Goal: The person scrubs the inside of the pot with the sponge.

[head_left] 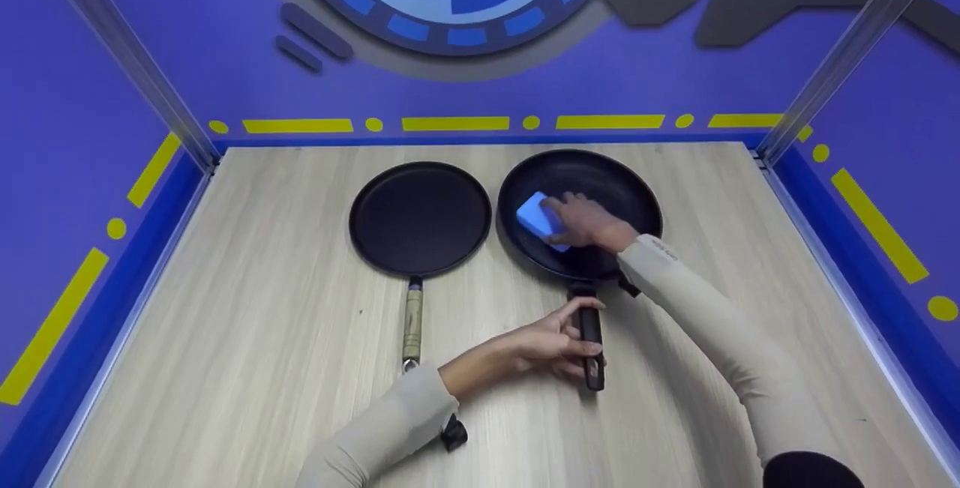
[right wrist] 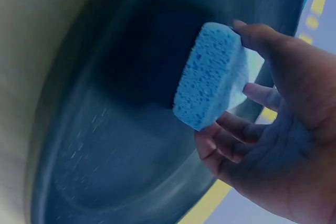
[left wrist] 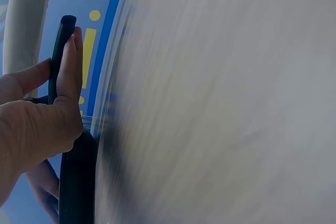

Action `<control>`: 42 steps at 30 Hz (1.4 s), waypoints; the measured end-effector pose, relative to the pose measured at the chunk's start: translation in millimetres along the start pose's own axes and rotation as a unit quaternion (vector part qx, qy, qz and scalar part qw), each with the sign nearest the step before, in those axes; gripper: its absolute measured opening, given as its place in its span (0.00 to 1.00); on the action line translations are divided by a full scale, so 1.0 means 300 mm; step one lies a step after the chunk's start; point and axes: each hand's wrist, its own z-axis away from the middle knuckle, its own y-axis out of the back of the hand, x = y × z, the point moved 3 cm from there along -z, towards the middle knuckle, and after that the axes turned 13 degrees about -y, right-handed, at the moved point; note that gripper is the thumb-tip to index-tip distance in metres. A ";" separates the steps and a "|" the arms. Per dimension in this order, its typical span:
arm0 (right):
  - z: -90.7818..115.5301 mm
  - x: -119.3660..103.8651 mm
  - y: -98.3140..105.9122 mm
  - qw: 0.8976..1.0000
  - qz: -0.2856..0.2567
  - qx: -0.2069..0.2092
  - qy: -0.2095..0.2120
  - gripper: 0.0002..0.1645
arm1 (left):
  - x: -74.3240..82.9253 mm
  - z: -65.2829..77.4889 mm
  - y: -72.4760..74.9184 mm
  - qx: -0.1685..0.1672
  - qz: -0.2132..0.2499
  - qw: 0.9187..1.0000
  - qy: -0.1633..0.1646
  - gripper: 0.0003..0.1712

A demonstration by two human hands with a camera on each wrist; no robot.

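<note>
A deep black frying pan [head_left: 622, 196] lies on the right half of the table. My left hand [head_left: 551, 342] grips its black handle [head_left: 592, 338] from the left side, thumb and fingers on either side; the left wrist view shows that handle [left wrist: 62, 51] between them. Over the pan's inside, my right hand [head_left: 589, 220] pinches a light blue sponge [head_left: 536, 217]. In the right wrist view the porous side of the sponge [right wrist: 206, 72] faces the pan's dark surface [right wrist: 126, 145], with thumb and fingertips at its edges. Whether it touches the pan is hard to tell.
Left of the frying pan lies a flat black griddle pan [head_left: 420, 218], its greenish patterned handle [head_left: 413, 323] pointing toward me, close to my left sleeve [head_left: 390, 428]. Blue-purple walls [head_left: 480, 98] with yellow markings enclose the wooden table [head_left: 262, 285] at the back and sides.
</note>
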 end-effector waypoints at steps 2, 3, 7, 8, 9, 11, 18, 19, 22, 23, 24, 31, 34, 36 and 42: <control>0.019 -0.021 -0.002 1.000 0.002 -0.010 0.020 0.45 | 0.002 0.000 0.001 0.001 -0.002 1.000 0.002 0.37; 0.028 -0.026 -0.004 0.999 -0.001 -0.017 0.027 0.45 | 0.002 0.001 0.002 0.001 -0.002 1.000 0.003 0.37; 0.053 -0.014 -0.006 0.998 -0.022 -0.028 0.046 0.43 | 0.004 0.001 0.005 0.000 -0.005 1.000 0.006 0.38; 0.056 -0.005 -0.008 0.998 -0.032 -0.030 0.049 0.42 | 0.005 0.001 0.006 0.000 -0.005 1.000 0.006 0.38; 0.057 0.003 -0.010 0.997 -0.045 -0.033 0.053 0.42 | 0.005 0.001 0.006 -0.001 -0.004 1.000 0.007 0.39; 0.058 0.021 -0.014 0.996 -0.064 -0.036 0.059 0.42 | 0.006 0.002 0.006 -0.001 -0.001 1.000 0.009 0.39; 0.040 0.113 0.005 0.998 -0.065 -0.009 0.015 0.42 | 0.010 0.004 0.008 -0.001 0.004 1.000 0.003 0.40; 0.036 0.132 0.010 0.998 -0.056 0.003 -0.003 0.42 | 0.009 0.003 0.008 -0.003 0.004 1.000 0.001 0.41; 0.033 0.192 0.017 0.997 -0.035 0.028 -0.068 0.41 | 0.008 0.002 0.006 -0.006 0.005 1.000 -0.002 0.40; 0.033 0.208 0.016 0.995 -0.032 0.030 -0.091 0.41 | 0.006 0.002 0.004 -0.007 0.002 1.000 -0.003 0.40; 0.036 0.220 0.013 0.993 -0.028 0.031 -0.109 0.41 | 0.005 0.001 0.003 -0.008 0.003 1.000 -0.003 0.40; 0.083 0.178 -0.014 0.990 -0.015 0.002 -0.143 0.42 | -0.011 0.005 -0.002 -0.007 0.008 1.000 0.002 0.40; 0.116 0.119 -0.017 0.995 -0.016 -0.014 -0.101 0.44 | -0.010 0.005 -0.001 -0.006 0.003 1.000 -0.003 0.40; 0.137 0.078 -0.019 0.998 -0.009 -0.022 -0.057 0.45 | -0.007 0.005 0.000 -0.004 -0.002 1.000 -0.005 0.40; 0.169 0.022 -0.018 0.998 -0.003 -0.013 0.066 0.37 | 0.004 0.002 0.000 -0.004 -0.010 1.000 -0.001 0.37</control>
